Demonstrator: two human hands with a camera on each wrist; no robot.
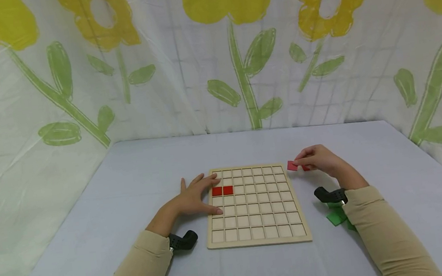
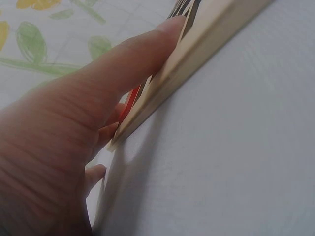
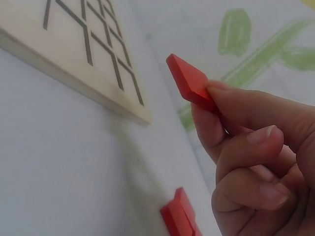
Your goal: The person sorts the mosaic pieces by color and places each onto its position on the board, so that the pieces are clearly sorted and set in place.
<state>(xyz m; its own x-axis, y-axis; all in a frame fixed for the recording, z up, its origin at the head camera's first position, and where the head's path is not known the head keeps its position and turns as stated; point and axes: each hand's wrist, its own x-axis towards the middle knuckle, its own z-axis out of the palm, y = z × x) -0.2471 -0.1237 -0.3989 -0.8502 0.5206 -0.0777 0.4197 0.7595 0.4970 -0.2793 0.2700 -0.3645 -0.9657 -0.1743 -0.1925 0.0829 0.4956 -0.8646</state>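
right hand pinches red tile beside far right corner of grid board; left hand, fingers apart, rests on left edge. looks like tile-setting step (two red tiles already seated); next probably needs flat lowering into free cell.

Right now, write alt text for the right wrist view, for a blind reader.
A right hand's grip holds a flat red square tile above a white surface; more red tiles lie below, and a pale wooden grid board shows upper left.
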